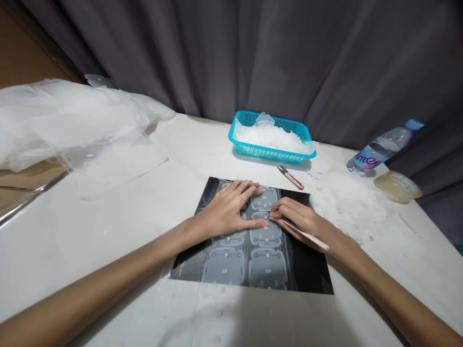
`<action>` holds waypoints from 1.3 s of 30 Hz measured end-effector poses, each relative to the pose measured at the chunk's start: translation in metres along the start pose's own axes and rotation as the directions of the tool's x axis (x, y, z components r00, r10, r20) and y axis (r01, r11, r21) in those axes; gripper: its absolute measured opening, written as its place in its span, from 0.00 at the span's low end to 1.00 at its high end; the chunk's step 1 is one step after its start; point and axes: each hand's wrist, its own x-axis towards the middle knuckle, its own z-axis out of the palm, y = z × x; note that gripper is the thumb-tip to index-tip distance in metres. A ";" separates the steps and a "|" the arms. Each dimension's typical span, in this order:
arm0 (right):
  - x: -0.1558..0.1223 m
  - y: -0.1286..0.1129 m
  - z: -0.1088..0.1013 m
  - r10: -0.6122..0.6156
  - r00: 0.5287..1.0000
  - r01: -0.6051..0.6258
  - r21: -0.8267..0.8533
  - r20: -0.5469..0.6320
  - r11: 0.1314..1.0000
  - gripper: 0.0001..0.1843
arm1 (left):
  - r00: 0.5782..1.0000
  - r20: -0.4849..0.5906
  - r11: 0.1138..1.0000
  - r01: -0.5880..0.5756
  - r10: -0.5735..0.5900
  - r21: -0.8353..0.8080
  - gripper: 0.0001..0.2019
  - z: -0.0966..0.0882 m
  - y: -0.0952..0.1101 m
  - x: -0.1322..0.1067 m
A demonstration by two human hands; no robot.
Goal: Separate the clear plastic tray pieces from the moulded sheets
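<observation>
- Fingers of L hand [231, 205] flat on clear sheet [267, 267], thumb spread wide
- R hand [298, 216] fingers bunched, pinching slim white item [306, 235]
- Blk mat [311, 272] under sheet
- Snips [291, 178] nr blue basket [273, 153]

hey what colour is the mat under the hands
The mat is black, showing best in the head view.

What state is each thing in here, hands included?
Left hand: spread, resting on the clear sheet.
Right hand: closed on a thin white tool.
Clear sheet: over the black mat.
Black mat: flat.
Basket: heaped with white material.
Snips: lying down.
Bottle: capped.
Tape roll: lying flat.
</observation>
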 end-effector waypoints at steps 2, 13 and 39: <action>0.000 0.003 0.006 -0.048 0.998 0.046 -0.070 -0.029 0.997 0.14 | 1.000 -0.001 1.000 0.001 -0.001 -0.013 0.40 0.000 0.000 0.000; -0.001 0.014 0.018 -0.159 0.984 0.111 -0.429 -0.077 0.896 0.13 | 1.000 -0.001 0.997 0.003 -0.003 -0.075 0.40 0.000 -0.001 0.002; 0.021 0.005 -0.009 0.218 0.967 -0.213 0.052 -0.132 0.976 0.09 | 0.999 0.042 0.998 0.027 -0.024 -0.060 0.48 0.002 -0.005 0.004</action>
